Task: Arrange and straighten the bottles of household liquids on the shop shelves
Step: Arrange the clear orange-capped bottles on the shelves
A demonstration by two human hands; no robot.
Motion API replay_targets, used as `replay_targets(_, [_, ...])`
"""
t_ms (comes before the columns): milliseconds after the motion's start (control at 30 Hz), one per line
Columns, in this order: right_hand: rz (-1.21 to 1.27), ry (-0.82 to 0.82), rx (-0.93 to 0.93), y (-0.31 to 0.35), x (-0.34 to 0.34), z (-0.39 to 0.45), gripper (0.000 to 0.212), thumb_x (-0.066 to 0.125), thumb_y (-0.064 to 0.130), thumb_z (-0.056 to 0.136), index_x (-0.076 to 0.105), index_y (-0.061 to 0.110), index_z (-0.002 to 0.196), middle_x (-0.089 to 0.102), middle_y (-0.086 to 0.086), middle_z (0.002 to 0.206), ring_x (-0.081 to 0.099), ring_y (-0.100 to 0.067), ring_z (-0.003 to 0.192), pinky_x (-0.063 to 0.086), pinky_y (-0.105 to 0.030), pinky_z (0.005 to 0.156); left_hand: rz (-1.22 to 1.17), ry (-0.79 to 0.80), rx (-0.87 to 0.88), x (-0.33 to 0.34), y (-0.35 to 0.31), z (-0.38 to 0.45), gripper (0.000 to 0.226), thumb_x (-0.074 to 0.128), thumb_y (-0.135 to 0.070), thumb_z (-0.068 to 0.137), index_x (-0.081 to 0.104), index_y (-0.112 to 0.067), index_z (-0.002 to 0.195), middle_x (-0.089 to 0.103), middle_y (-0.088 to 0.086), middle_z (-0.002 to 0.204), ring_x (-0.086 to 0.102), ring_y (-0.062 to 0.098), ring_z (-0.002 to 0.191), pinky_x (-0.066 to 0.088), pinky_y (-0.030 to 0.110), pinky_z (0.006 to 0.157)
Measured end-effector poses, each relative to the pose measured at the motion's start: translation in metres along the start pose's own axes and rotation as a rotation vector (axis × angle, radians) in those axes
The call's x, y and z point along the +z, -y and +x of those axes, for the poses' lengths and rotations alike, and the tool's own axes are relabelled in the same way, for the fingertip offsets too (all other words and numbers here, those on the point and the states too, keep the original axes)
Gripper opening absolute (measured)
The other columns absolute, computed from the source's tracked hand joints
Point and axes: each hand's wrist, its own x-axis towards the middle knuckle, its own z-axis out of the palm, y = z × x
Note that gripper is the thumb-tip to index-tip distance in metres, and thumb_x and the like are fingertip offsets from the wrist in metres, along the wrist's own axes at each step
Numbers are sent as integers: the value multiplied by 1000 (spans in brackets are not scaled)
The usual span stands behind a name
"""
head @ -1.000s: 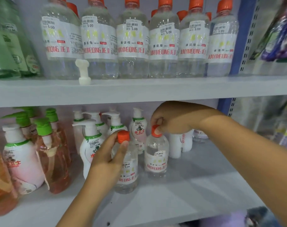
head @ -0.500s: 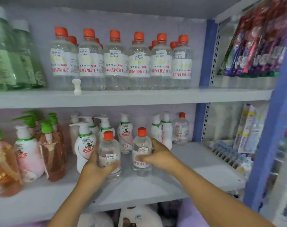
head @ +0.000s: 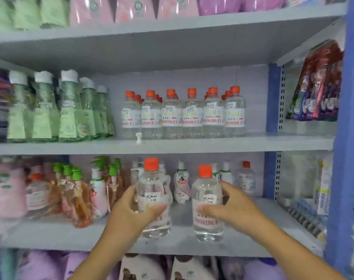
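Note:
Two clear bottles with orange caps are in my hands in front of the lower grey shelf (head: 91, 237). My left hand (head: 131, 211) grips the left bottle (head: 154, 190) round its middle. My right hand (head: 230, 207) grips the right bottle (head: 206, 203), thumb across its label. Both bottles are upright; whether they touch the shelf I cannot tell. On the shelf above stands a tidy row of the same orange-capped bottles (head: 184, 116).
White pump bottles (head: 181, 184) and orange-pink pump bottles (head: 77, 195) stand behind and to the left. One more orange-capped bottle (head: 246, 178) is at the back right. Green bottles (head: 69, 112) and a loose white pump head (head: 139, 137) sit on the middle shelf. A blue upright (head: 343, 138) bounds the right.
The view has pulled back and tilted up, showing more shelves. Both bottles have come forward toward the shelf's front edge, and both hands have moved from the caps to the bodies.

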Motion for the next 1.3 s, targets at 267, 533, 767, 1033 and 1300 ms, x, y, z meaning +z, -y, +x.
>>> replay_targets(267, [-69, -271, -342, 139, -73, 15, 58, 83, 73, 55, 70, 43, 103, 76, 24, 94, 73, 4, 82, 57, -19, 65, -51, -1, 316, -31, -145, 34, 49, 76, -66, 67, 66, -44, 109, 77, -23, 99, 74, -4, 84, 54, 7, 62])
replay_targets(533, [-167, -481, -190, 132, -121, 90, 38, 83, 63, 69, 61, 40, 91, 71, 14, 86, 69, 0, 71, 45, -11, 48, -57, 74, 203, 48, -154, 141, 47, 83, -56, 77, 64, -30, 111, 73, -16, 103, 70, 1, 89, 52, 22, 70])
replay_targets(767, [-186, -521, -135, 81, -137, 117, 38, 71, 73, 75, 61, 44, 98, 70, 23, 91, 66, 6, 77, 45, -20, 61, 84, 149, 173, 103, -149, 185, 39, 76, -63, 81, 64, -31, 101, 71, -11, 101, 64, 6, 87, 53, 27, 73])
replay_targets(1033, [-41, -260, -62, 68, -157, 127, 58, 90, 45, 65, 48, 51, 105, 72, 24, 97, 69, 4, 87, 51, -23, 65, 180, 251, 108, 127, -147, 196, 79, 88, -60, 69, 45, -28, 127, 67, -11, 114, 66, 11, 101, 57, 35, 85])
replay_targets(1300, [37, -183, -130, 62, -167, 137, 43, 89, 27, 76, 61, 39, 106, 77, 16, 102, 73, -1, 89, 55, -27, 75, 112, 257, 141, 129, -142, 199, 70, 90, -55, 69, 46, -44, 122, 70, -21, 105, 70, -2, 88, 52, 19, 66])
